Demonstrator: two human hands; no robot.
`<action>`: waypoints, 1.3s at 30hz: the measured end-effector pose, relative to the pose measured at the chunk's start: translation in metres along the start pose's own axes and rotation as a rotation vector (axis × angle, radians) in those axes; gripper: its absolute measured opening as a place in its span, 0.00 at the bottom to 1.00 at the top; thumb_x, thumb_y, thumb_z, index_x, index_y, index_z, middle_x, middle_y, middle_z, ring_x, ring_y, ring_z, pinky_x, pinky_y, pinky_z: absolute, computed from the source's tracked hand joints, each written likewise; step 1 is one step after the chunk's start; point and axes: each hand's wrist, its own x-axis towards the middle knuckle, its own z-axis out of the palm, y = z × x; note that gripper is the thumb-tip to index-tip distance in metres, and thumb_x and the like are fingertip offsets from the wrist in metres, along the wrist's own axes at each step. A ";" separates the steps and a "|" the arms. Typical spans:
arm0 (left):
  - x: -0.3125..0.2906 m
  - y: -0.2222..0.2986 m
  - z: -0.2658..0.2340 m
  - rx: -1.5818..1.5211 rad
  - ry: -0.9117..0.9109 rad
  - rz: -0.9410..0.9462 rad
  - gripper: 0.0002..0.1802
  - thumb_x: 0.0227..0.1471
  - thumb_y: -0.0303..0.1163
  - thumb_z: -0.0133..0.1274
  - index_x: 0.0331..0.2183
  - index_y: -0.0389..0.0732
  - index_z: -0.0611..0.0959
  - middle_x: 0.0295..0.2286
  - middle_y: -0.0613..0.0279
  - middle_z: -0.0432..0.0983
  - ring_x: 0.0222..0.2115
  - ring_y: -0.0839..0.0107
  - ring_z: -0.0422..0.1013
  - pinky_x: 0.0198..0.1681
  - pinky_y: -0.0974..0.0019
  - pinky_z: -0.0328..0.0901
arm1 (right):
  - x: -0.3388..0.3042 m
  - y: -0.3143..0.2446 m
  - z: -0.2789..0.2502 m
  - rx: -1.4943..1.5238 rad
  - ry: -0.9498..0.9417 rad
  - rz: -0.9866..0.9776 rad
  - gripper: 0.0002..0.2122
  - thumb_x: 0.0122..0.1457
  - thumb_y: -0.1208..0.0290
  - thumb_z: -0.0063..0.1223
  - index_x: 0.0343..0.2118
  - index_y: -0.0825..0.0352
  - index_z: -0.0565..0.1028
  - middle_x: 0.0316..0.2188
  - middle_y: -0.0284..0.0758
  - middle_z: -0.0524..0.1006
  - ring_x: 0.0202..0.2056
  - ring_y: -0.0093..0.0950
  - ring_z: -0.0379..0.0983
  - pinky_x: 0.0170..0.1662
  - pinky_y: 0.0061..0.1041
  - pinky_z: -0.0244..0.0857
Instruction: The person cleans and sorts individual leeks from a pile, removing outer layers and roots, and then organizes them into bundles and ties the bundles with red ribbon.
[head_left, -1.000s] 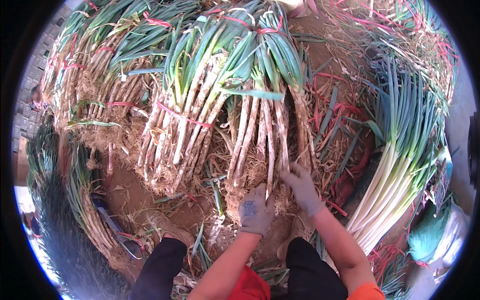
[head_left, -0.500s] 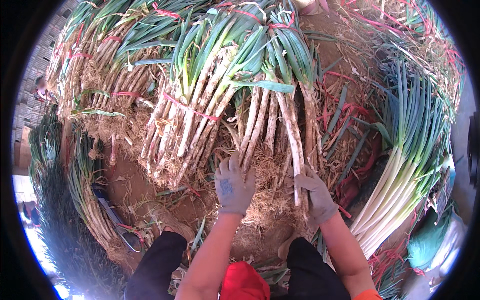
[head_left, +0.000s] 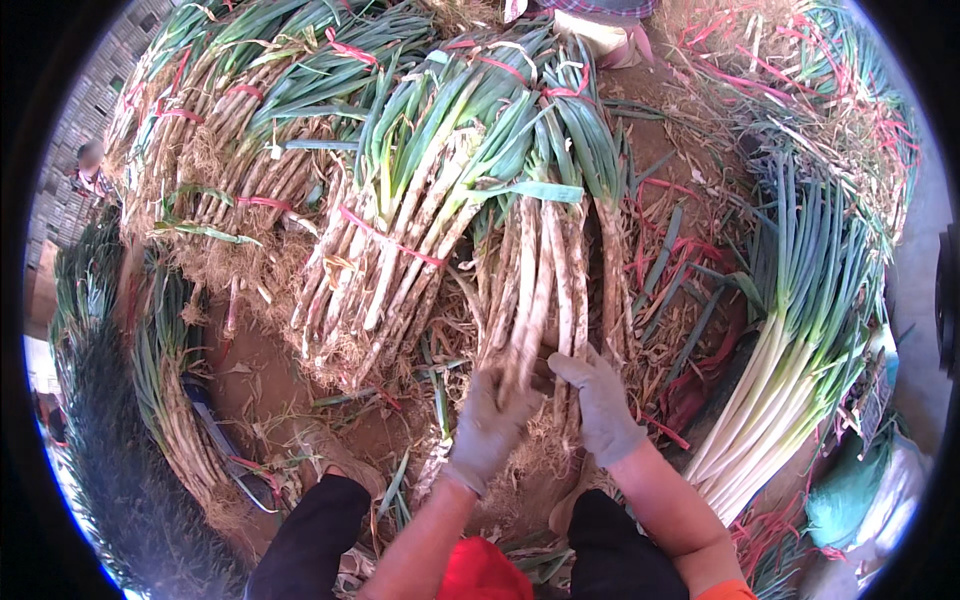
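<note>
Both my hands wear grey work gloves and meet at the root ends of a bundle of long green onions [head_left: 545, 270], tied with red ribbon near its leafy top. My left hand [head_left: 490, 425] closes around lower stalks on the left of this bundle, slightly blurred. My right hand [head_left: 602, 408] grips the stalks from the right, its fingertips partly hidden behind them. The stalks are brown with soil and have shaggy roots. Beside them on the left lies another tied green onion bundle [head_left: 385, 250], its red ribbon around the middle.
More soiled bundles [head_left: 230, 130] are heaped at the far left. To the right lies a pile of peeled green onions [head_left: 770, 370] with clean white stalks. Red ribbons [head_left: 680, 235] and dry husks litter the ground. A teal sack [head_left: 845, 490] sits at lower right; part of another person [head_left: 605, 8] shows at the top.
My left hand has moved right and slightly nearer, closing on the stalks. My right hand has shifted a little left. The stalks between them are drawn closer together.
</note>
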 end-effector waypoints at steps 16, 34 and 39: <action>0.069 -0.048 -0.013 0.744 0.405 0.488 0.18 0.55 0.37 0.52 0.45 0.38 0.76 0.38 0.54 0.75 0.38 0.62 0.72 0.43 0.60 0.66 | -0.004 -0.022 -0.027 0.330 -0.263 0.121 0.15 0.53 0.69 0.56 0.41 0.72 0.70 0.31 0.39 0.75 0.30 0.28 0.71 0.38 0.31 0.67; -0.002 -0.047 0.006 -0.152 0.057 0.134 0.14 0.54 0.29 0.54 0.42 0.36 0.73 0.31 0.68 0.69 0.30 0.81 0.63 0.34 0.74 0.62 | 0.003 0.014 0.008 -0.112 0.054 0.064 0.15 0.54 0.76 0.55 0.45 0.70 0.72 0.37 0.33 0.77 0.36 0.23 0.74 0.40 0.24 0.68; -0.003 -0.105 0.011 0.075 0.047 0.233 0.18 0.59 0.30 0.48 0.50 0.38 0.71 0.40 0.62 0.73 0.40 0.75 0.68 0.44 0.72 0.63 | 0.009 0.004 0.004 -0.007 -0.037 0.255 0.13 0.55 0.74 0.53 0.42 0.73 0.75 0.35 0.38 0.78 0.32 0.27 0.76 0.33 0.26 0.72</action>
